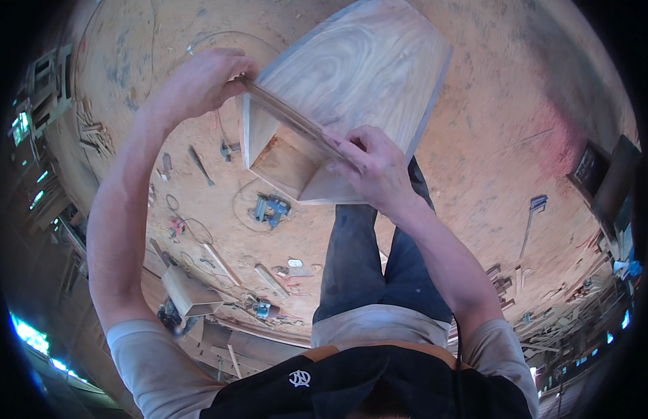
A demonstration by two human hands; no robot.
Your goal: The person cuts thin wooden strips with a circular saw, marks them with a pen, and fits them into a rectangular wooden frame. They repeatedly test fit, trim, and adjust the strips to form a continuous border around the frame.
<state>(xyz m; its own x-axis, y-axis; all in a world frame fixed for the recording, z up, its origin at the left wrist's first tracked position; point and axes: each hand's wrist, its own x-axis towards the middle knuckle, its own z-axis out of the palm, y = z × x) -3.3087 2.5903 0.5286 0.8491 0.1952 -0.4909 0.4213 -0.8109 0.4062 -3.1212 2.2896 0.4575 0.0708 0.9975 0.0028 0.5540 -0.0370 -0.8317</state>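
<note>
A: Item one?
B: Wooden strip (289, 120), long and thin, reddish-brown. Long axis runs on a slant, from upper left by the left hand (198, 84) down to lower right by the right hand (373, 164). It lies along the open top edge of the wooden box (352, 77), touching it.

A: Grips?
B: Left hand: fingers curled together, clamped on the upper-left end of the strip. Right hand: fingertips and thumb pinched on the lower-right end, pressing it against the box edge.

A: Item two, the box?
B: Pale wood with strong swirling grain on its broad face, that face turned up and away from the person. Open side faces down-left; the inside shows darker, brownish boards. It stands in front of the person's legs (373, 258), which are in dark trousers, and rises well above the floor (519, 105).

A: Floor?
B: Sawdust-covered, orange-tan.

A: Loose stock?
B: A blue power tool (269, 209) with a cord looped around it, just below the box. A hammer (228, 149) and a dark hand tool (199, 165) to the left. A small open wooden box (190, 292) lower left, with a second blue tool (259, 308) near it, and offcuts (271, 279) scattered between.

A: Far right?
B: Stacked timber scraps (547, 328); detail too small to tell.
</note>
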